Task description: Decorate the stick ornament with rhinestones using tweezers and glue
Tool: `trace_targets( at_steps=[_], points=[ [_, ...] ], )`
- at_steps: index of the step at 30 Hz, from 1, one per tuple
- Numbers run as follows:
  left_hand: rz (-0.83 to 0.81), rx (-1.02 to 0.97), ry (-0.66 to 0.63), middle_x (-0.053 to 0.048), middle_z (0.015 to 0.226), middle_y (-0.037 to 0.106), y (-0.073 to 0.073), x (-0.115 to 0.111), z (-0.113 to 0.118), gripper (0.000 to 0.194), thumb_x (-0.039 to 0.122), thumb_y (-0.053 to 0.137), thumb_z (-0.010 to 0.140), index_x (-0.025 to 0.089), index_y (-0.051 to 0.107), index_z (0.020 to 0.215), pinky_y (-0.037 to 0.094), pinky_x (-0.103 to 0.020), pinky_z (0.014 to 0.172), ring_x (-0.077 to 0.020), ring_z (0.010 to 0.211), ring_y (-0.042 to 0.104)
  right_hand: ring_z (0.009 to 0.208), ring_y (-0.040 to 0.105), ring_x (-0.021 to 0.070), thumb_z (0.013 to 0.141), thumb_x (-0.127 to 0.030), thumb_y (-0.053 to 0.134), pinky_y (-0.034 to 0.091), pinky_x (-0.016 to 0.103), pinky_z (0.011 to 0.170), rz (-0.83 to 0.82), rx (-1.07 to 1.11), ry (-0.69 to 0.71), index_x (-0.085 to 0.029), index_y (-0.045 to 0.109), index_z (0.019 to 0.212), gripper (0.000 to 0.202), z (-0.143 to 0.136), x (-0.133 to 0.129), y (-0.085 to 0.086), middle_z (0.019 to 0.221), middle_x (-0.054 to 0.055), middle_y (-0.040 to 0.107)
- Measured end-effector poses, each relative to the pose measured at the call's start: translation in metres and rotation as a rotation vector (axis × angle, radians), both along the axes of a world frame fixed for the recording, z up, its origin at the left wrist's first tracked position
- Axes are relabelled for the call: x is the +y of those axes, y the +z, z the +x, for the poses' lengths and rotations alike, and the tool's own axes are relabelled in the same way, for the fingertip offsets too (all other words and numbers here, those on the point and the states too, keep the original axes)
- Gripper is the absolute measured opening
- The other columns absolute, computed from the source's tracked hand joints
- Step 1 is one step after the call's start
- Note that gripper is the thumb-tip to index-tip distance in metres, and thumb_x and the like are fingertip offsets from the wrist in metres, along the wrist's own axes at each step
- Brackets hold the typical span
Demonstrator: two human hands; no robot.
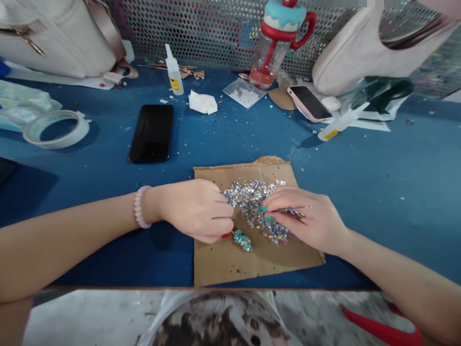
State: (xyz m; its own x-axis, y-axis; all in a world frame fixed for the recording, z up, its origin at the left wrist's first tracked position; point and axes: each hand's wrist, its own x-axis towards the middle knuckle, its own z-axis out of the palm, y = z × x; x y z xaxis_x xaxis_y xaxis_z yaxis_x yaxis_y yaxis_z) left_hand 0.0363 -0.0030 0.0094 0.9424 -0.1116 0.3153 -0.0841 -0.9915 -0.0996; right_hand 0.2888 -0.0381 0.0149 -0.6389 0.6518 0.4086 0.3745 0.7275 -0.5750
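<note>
My left hand (201,211), a beaded bracelet at its wrist, is closed in a pinch over the left side of the cardboard (219,269). It holds a thin stem with a small turquoise rhinestone-covered ornament (243,240) at the end, just above the cardboard. My right hand (309,218) is closed around slim metal tweezers (288,210), their tips hidden by my fingers. Those fingers are over a spread heap of silvery and blue rhinestones (245,192), partly covered by my right hand. Whether the tweezers grip a stone is too small to tell.
Behind the cardboard lie a black phone (151,133), a glue bottle (174,72), crumpled white paper (202,102) and a small plastic bag (245,92). Tape (57,129) is at left; another glue bottle (342,122), a pink-cased phone (309,103) and a cup (277,43) are toward the right.
</note>
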Motion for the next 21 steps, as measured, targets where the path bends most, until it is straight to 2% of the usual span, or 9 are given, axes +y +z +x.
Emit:
trace_targets(
  at_steps=[21],
  points=[
    [0.001, 0.005, 0.002, 0.003, 0.057, 0.047, 0.0006, -0.0012, -0.0007, 0.029, 0.027, 0.047, 0.092, 0.019, 0.051, 0.064, 0.028, -0.031, 0.044, -0.0129, 0.050, 0.045, 0.077, 0.067, 0.0145, 0.089, -0.012, 0.060, 0.056, 0.030, 0.075, 0.005, 0.047, 0.030, -0.019, 0.062, 0.086, 0.007, -0.0002, -0.0016, -0.0013, 0.078, 0.002, 0.071]
  ],
)
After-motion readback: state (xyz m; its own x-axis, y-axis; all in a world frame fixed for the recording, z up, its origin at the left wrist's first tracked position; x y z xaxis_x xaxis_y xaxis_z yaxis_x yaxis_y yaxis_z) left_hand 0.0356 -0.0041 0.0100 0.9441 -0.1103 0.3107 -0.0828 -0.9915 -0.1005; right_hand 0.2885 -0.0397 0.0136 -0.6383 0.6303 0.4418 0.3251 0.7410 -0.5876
